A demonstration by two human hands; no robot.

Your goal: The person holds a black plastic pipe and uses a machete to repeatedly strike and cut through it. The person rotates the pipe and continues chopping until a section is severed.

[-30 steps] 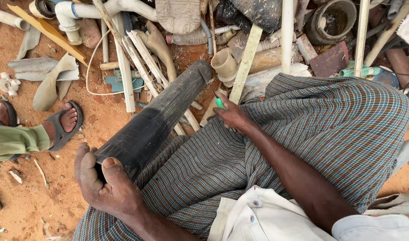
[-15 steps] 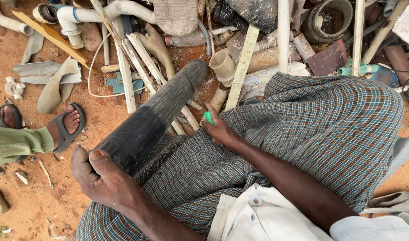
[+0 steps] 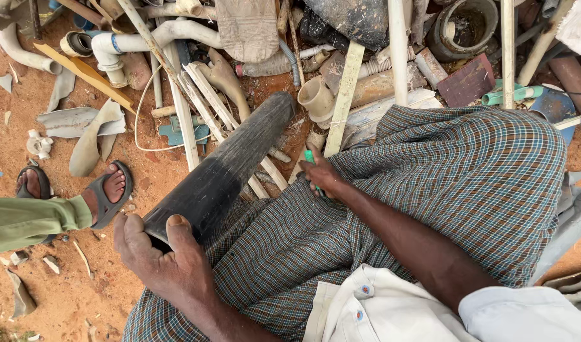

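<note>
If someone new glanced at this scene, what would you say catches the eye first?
A long black pipe runs diagonally across the middle, its near end gripped by the left hand. The right hand holds a small green thing on the checked cloth. Behind lies a heap of pale pipe scraps.

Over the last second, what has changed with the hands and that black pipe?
Little has changed. The right hand, holding a small green thing, drew back slightly along the checked cloth toward the body. The left hand kept its hold on the near end of the black pipe, thumb on top, and the pipe stayed slanted across the lap. Another person's sandalled foot stayed on the sand.
</note>
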